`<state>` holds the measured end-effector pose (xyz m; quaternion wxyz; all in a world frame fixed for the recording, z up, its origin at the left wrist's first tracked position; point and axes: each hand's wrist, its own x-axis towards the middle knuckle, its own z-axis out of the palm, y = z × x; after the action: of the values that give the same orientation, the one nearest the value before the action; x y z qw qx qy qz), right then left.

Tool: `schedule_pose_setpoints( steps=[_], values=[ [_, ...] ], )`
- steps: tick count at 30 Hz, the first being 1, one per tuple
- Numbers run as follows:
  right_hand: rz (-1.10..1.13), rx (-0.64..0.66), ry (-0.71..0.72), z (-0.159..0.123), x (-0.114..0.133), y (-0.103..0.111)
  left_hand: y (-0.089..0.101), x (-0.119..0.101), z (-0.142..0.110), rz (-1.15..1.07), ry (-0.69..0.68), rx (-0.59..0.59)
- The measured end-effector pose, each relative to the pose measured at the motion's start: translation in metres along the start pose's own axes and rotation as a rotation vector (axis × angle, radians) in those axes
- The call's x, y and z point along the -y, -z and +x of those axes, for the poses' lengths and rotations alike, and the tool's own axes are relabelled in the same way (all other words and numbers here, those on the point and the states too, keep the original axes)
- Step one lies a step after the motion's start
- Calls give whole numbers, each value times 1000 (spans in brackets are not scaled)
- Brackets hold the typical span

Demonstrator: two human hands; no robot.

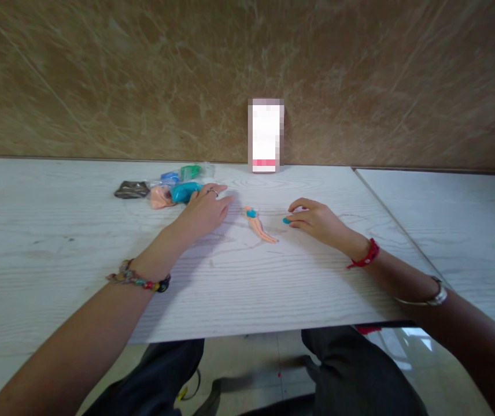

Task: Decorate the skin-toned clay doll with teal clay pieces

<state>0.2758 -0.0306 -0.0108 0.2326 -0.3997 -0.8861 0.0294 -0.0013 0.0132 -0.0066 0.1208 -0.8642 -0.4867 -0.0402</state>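
Between my hands lies a small peach clay figure (261, 227) with a blue patch (251, 214) near its upper end; its long lower part tapers toward the right. My right hand (317, 221) pinches a small piece of blue clay (286, 221) between thumb and fingers, just right of the figure. My left hand (206, 211) is open, fingers apart, beside a packet of blue clay (184, 192). Part of that packet is hidden behind the hand, and I cannot tell whether they touch. A packet of peach clay (161, 197) lies just left of it.
A dark packet (132, 189), a darker blue packet (170, 177) and a green packet (191, 171) lie at the back left of the white wood-grain table (213, 289). A blurred-out phone (266, 136) leans against the marbled wall (143, 75). A seam runs across the table's right side.
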Motion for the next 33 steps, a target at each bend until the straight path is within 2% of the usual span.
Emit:
schedule_pose_setpoints(
  steps=[5, 11, 18, 24, 28, 33],
  values=[
    [-8, 38, 54, -1, -1, 5, 3, -1, 0, -1, 0, 13],
    [138, -76, -71, 1, 0, 6, 5, -3, 0, 5, 17, 27],
    [-4, 99, 61, 8, -2, 0, 0, 0, 0, -3, 13, 22],
    [63, 58, -23, 10, 0, -2, 0, 1, 0, 15, -1, 24],
    [52, 87, 13, 11, 4, -1, 2, -1, -1, 16, 3, 33],
    [128, -8, -185, 14, 7, -4, 4, -2, -1, 3, 23, 50]
  ],
)
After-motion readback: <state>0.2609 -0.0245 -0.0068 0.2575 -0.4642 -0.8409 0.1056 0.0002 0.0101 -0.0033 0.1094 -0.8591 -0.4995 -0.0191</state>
